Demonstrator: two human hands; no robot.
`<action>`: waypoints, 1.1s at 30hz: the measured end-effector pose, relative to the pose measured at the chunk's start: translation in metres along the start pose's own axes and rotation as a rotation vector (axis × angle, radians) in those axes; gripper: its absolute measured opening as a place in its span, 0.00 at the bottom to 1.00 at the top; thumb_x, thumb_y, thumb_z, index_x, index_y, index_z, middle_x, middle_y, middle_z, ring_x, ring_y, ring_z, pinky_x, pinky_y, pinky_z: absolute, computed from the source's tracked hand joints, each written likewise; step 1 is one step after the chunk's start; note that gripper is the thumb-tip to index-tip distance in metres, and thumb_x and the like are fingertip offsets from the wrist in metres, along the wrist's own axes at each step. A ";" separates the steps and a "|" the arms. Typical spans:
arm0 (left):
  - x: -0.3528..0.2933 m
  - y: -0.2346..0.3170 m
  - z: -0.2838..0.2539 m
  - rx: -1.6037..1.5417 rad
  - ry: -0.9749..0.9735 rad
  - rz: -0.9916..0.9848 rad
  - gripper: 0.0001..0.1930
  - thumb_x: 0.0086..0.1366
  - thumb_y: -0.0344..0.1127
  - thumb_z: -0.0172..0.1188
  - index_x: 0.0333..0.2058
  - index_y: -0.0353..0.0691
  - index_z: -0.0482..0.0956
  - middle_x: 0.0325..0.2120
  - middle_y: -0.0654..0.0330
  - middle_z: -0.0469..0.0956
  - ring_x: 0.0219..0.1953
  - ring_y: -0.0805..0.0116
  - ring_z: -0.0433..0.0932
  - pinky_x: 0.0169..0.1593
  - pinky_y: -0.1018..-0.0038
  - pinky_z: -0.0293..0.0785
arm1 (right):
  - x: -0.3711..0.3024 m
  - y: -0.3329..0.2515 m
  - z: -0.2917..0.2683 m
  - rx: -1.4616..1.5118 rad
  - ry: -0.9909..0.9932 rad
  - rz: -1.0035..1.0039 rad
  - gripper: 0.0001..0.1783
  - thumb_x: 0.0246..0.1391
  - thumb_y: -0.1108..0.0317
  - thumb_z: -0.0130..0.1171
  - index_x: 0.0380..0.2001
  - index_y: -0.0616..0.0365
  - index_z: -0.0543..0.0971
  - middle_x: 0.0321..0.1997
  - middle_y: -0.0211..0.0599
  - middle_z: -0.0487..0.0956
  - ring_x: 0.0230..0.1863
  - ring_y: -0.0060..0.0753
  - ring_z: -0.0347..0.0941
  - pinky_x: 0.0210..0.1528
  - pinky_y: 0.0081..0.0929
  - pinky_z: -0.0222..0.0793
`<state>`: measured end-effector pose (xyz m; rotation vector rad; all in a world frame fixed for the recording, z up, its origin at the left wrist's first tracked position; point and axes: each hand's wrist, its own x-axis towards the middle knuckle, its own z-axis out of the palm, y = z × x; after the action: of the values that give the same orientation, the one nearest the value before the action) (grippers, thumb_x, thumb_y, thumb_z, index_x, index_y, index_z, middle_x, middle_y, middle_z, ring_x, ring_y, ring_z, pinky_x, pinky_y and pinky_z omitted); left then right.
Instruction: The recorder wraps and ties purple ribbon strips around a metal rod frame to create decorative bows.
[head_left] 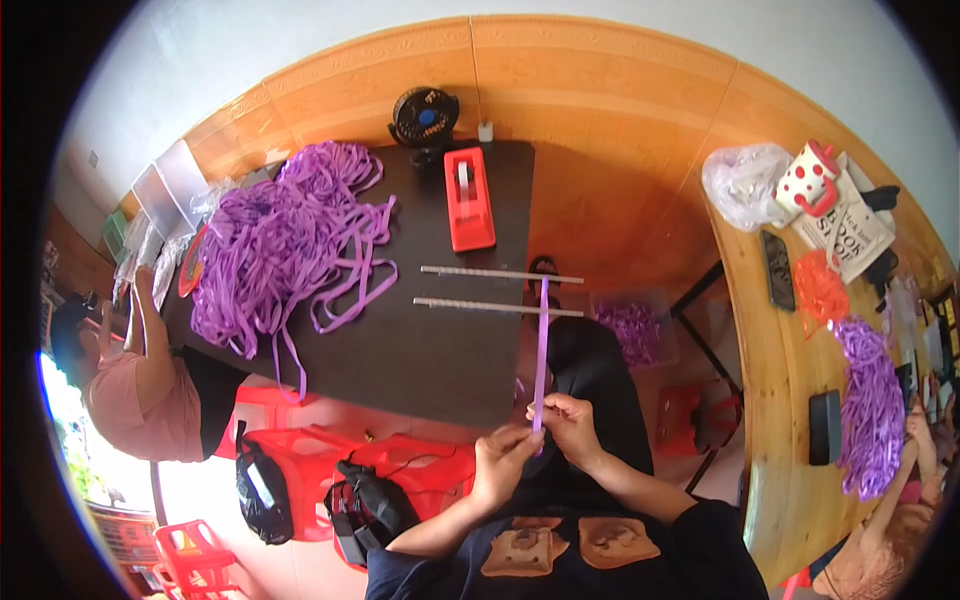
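A narrow purple ribbon (542, 350) runs from two thin pale rods down to my hands. The far rod (500, 274) and the near rod (490, 305) lie side by side on the dark table, their right ends sticking out past its edge. The ribbon crosses them at those free ends. My left hand (505, 462) is closed on the ribbon's near end, fingers pinched. Beside it, my right hand (568, 430) is closed on the ribbon too. A large tangled heap of purple ribbon (290, 250) covers the table's left part.
On the dark table (430, 370) stand a red tape dispenser (469, 200) and a black fan (424, 118). A bin (630, 330) of purple pieces sits below. The wooden table (775, 430) at right bears more ribbon (870, 410). People work at both sides; red chairs (300, 470) are near left.
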<state>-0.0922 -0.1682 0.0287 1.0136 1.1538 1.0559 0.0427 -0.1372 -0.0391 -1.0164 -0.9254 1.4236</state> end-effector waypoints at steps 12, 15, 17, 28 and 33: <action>-0.020 -0.014 -0.018 -0.297 -0.091 -0.139 0.07 0.61 0.28 0.57 0.34 0.30 0.81 0.25 0.58 0.80 0.26 0.74 0.76 0.32 0.81 0.71 | -0.060 0.010 0.009 0.222 -0.057 0.138 0.02 0.52 0.80 0.55 0.29 0.67 0.77 0.26 0.37 0.78 0.28 0.25 0.74 0.31 0.21 0.70; -0.025 -0.014 -0.019 -0.300 -0.095 -0.118 0.07 0.62 0.27 0.57 0.34 0.30 0.80 0.26 0.57 0.80 0.26 0.73 0.77 0.31 0.81 0.72 | -0.066 0.012 0.009 0.218 -0.057 0.146 0.01 0.51 0.79 0.58 0.29 0.66 0.78 0.26 0.37 0.78 0.28 0.24 0.74 0.31 0.19 0.68; -0.026 -0.014 -0.019 -0.308 -0.083 -0.100 0.06 0.62 0.27 0.57 0.34 0.30 0.80 0.26 0.57 0.80 0.25 0.73 0.77 0.30 0.81 0.72 | -0.069 0.008 0.011 0.238 -0.069 0.155 0.02 0.49 0.79 0.59 0.28 0.66 0.78 0.26 0.36 0.78 0.28 0.23 0.74 0.31 0.18 0.67; 0.010 -0.012 -0.017 -0.036 -0.094 -0.045 0.02 0.55 0.24 0.63 0.26 0.32 0.79 0.20 0.64 0.77 0.22 0.81 0.72 0.28 0.83 0.67 | -0.081 -0.007 0.010 0.090 -0.182 0.293 0.02 0.49 0.80 0.59 0.28 0.65 0.78 0.28 0.35 0.79 0.29 0.23 0.74 0.34 0.17 0.70; 0.021 -0.020 -0.009 -0.263 -0.079 -0.070 0.05 0.53 0.20 0.63 0.29 0.34 0.77 0.25 0.65 0.77 0.26 0.80 0.73 0.31 0.83 0.69 | -0.080 -0.013 0.005 -0.051 -0.222 0.257 0.02 0.50 0.80 0.58 0.29 0.67 0.79 0.29 0.36 0.79 0.32 0.23 0.75 0.38 0.19 0.71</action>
<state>-0.0971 -0.1513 0.0038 0.7952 0.9513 1.0706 0.0440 -0.2154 -0.0184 -1.0591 -1.0224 1.7626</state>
